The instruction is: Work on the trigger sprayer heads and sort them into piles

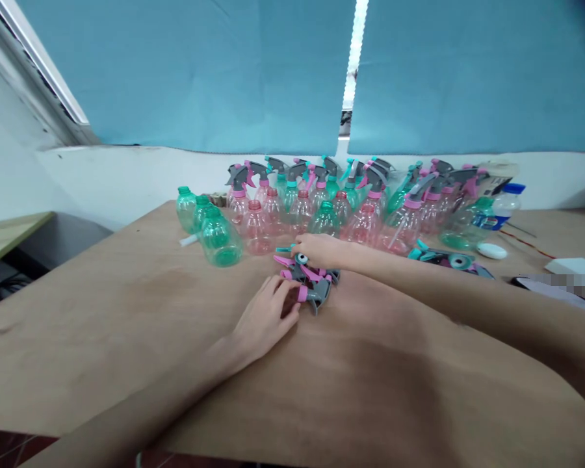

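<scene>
A small pile of grey spray-trigger heads [313, 281] with pink and teal parts lies in the middle of the brown wooden table [127, 312]. My left hand [268, 317] rests beside the pile, fingers curled onto a pink and grey head at its near edge. My right hand [319, 250] reaches across from the right and lies on the far side of the pile, fingers bent over a teal-tipped head. Behind the pile stand several pink bottles [256, 227] and green bottles [219, 239] without heads.
Many finished spray bottles [370, 195] crowd the table's back. More loose trigger heads [448, 259] lie at the right, near a white oval thing [491, 251], a water bottle [497, 211] and a white box [572, 266]. A blue curtain hangs behind.
</scene>
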`<control>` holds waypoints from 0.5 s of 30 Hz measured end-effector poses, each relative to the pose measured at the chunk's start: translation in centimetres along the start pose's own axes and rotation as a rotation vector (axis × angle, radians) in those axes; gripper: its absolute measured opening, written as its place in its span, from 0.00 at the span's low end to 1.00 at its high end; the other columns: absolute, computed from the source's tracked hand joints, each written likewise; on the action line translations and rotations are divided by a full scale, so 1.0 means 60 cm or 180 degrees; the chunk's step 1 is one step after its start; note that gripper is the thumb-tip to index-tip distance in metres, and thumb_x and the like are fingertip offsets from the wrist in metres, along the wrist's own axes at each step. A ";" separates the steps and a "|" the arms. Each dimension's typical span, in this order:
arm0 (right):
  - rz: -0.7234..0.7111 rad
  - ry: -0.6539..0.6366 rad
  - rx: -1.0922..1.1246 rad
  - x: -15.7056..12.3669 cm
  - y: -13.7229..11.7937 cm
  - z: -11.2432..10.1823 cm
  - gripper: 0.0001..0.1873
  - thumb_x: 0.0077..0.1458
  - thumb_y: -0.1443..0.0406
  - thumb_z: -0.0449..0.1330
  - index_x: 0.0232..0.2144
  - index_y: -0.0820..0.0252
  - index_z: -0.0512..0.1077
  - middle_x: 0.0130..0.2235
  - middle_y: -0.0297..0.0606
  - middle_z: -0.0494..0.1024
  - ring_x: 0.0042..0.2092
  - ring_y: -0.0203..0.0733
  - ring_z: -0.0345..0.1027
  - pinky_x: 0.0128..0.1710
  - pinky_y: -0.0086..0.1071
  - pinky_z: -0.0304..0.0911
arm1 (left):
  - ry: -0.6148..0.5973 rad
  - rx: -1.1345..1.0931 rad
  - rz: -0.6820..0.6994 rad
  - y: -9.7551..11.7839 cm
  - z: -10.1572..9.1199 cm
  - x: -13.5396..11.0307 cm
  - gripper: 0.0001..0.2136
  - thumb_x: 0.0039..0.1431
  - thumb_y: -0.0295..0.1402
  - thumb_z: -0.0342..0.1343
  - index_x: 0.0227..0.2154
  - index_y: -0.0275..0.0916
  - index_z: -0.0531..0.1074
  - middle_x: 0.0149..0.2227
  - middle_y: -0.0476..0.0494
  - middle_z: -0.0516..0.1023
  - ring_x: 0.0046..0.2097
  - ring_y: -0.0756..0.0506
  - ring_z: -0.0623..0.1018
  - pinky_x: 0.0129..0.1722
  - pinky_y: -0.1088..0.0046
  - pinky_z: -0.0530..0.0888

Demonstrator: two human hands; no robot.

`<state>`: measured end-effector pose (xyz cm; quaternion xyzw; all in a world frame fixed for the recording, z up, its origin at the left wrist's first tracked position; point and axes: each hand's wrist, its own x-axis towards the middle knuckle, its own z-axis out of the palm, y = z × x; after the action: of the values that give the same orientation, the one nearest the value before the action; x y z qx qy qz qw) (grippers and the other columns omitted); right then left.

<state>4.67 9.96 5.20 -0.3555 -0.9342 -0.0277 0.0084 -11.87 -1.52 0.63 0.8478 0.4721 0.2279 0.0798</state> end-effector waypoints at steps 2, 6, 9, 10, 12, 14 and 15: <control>-0.0007 0.0079 0.0055 0.001 0.006 -0.003 0.19 0.49 0.76 0.57 0.44 0.61 0.75 0.43 0.46 0.76 0.46 0.50 0.71 0.35 0.33 0.64 | -0.0002 -0.0077 0.0008 0.001 -0.002 -0.001 0.13 0.59 0.28 0.50 0.47 0.39 0.66 0.47 0.40 0.69 0.49 0.40 0.71 0.49 0.59 0.70; 0.0093 0.0379 0.0259 -0.014 0.027 -0.025 0.18 0.51 0.68 0.60 0.46 0.59 0.73 0.44 0.42 0.78 0.45 0.48 0.72 0.39 0.34 0.65 | 0.0114 -0.0226 0.0010 0.009 -0.010 -0.005 0.11 0.59 0.28 0.50 0.45 0.40 0.67 0.45 0.42 0.71 0.47 0.41 0.73 0.48 0.62 0.71; 0.0183 0.0604 0.0388 -0.050 0.044 -0.049 0.19 0.52 0.65 0.60 0.47 0.60 0.72 0.45 0.42 0.78 0.45 0.46 0.72 0.41 0.34 0.65 | 0.0180 -0.0278 -0.0044 0.021 -0.018 -0.008 0.09 0.60 0.29 0.49 0.43 0.42 0.68 0.43 0.44 0.72 0.44 0.43 0.74 0.46 0.63 0.72; 0.0228 0.0683 0.0424 -0.068 0.049 -0.057 0.20 0.51 0.63 0.61 0.47 0.61 0.72 0.43 0.42 0.78 0.43 0.45 0.72 0.41 0.34 0.65 | 0.0192 -0.0299 -0.0061 0.026 -0.021 -0.008 0.09 0.61 0.29 0.49 0.43 0.42 0.68 0.42 0.44 0.72 0.43 0.43 0.74 0.45 0.63 0.72; 0.0368 0.0836 0.0560 -0.109 0.056 -0.066 0.21 0.51 0.59 0.61 0.48 0.60 0.72 0.38 0.40 0.79 0.38 0.45 0.73 0.38 0.34 0.65 | 0.0207 -0.0373 -0.0062 0.036 -0.023 -0.006 0.08 0.61 0.30 0.48 0.42 0.42 0.67 0.41 0.45 0.73 0.41 0.44 0.74 0.43 0.64 0.72; 0.0525 0.0747 0.0501 -0.156 0.056 -0.065 0.23 0.51 0.56 0.61 0.48 0.59 0.71 0.33 0.39 0.79 0.35 0.45 0.73 0.34 0.34 0.64 | 0.0200 -0.0469 -0.0042 0.046 -0.020 -0.003 0.08 0.62 0.30 0.47 0.42 0.42 0.67 0.40 0.45 0.73 0.39 0.45 0.75 0.41 0.65 0.73; 0.0670 0.0664 0.0464 -0.179 0.053 -0.060 0.21 0.51 0.58 0.60 0.48 0.58 0.70 0.31 0.38 0.78 0.34 0.46 0.73 0.31 0.34 0.63 | 0.0189 -0.0519 -0.0023 0.052 -0.017 0.000 0.08 0.61 0.30 0.47 0.42 0.42 0.67 0.40 0.45 0.73 0.38 0.45 0.75 0.40 0.66 0.73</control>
<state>14.78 4.99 8.55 -0.4450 -0.8854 0.0043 0.1340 -9.96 -3.27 2.59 0.8297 0.4572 0.2903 0.1353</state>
